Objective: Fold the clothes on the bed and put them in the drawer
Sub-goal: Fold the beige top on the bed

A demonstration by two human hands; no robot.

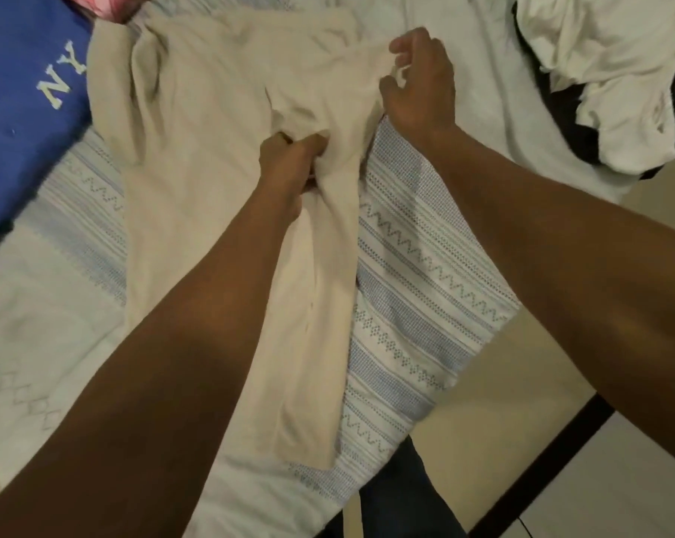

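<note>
At the far left a blue garment [17, 122] with white letters "NY" lies on the bed, cut off by the frame edge, so its kind cannot be told. A scrap of pink cloth [91, 3] shows above it, mostly out of view. Beside them, the cream garment [196, 149] is spread over the patterned bedsheet [417, 273], its top bunched and its lower end reaching toward the near edge of the bed. The left hand [289, 161] is closed around a gathered fold at the garment's middle (the fingertips are buried in the cloth). The right hand [421, 83] pinches the garment's edge between thumb and curled fingers; the motion blur makes it hard to tell which fingers. At the far right lies a crumpled white pile [615, 71] with something black [569, 122] half hidden beneath it.
</note>
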